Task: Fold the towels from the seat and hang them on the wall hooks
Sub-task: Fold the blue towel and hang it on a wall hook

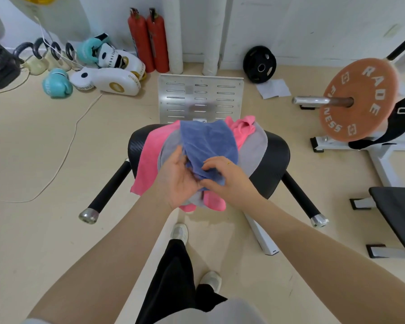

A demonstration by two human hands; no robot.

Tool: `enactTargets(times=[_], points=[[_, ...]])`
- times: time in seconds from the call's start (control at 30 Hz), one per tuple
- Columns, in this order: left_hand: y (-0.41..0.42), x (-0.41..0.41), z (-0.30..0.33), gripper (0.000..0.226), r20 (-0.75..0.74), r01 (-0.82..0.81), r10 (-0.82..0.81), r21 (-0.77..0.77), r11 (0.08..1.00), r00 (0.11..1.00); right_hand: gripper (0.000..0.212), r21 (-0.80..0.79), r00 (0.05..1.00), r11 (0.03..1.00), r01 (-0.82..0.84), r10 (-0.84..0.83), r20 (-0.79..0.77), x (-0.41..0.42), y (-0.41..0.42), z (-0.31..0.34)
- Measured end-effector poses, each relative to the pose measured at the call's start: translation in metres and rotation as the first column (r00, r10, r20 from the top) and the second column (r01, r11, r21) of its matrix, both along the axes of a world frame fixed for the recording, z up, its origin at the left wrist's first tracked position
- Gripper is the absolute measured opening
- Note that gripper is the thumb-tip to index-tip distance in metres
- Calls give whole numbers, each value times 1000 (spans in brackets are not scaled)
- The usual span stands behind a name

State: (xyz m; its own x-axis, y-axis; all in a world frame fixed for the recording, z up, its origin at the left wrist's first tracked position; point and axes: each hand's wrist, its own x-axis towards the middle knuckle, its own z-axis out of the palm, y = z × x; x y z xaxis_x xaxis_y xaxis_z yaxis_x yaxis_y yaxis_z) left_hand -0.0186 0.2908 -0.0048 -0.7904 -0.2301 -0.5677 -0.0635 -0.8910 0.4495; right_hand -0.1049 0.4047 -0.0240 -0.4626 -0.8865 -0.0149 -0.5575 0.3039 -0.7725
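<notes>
Left hand [181, 177], palm up, and right hand [222, 175], both pinching the near edge of a soft blue terry towel [208, 146]. Draped beneath: grey fleecy towel [253, 143], pink plush towels [150, 157], heaped on a black padded textured seat [274, 160].

The seat [270, 160] shows only at its edges; towels cover its middle. The grey towel [255, 143] lies mostly under the blue towel [208, 143], and the pink towel [150, 155] runs beneath both. The hands [204, 174] hide the blue towel's near end. Right of the seat, a black bench [398, 206] is cut by the frame edge. No wall hooks are in view.
</notes>
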Motion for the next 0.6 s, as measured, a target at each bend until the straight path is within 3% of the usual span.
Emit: enactTargets(times=[0.13,0.27,0.43,0.5,0.6], points=[[3,1,-6,38,97,6,5,-108,994,995,10,73,938,969,236,-247,243,-3,0,3],[6,0,-14,27,193,79,-36,-224,971,981,19,165,749,905,393,-419,513,-9,-4,3],[2,-3,-41,17,396,66,142,-467,882,907,15,199,662,852,484,-506,553,-17,-2,-4],[-2,-6,-55,27,481,143,165,-539,830,861,16,206,648,825,526,-545,532,-22,-2,-7],[-1,-12,-68,23,581,293,170,-615,732,796,14,217,602,764,607,-621,502,-28,-2,-12]])
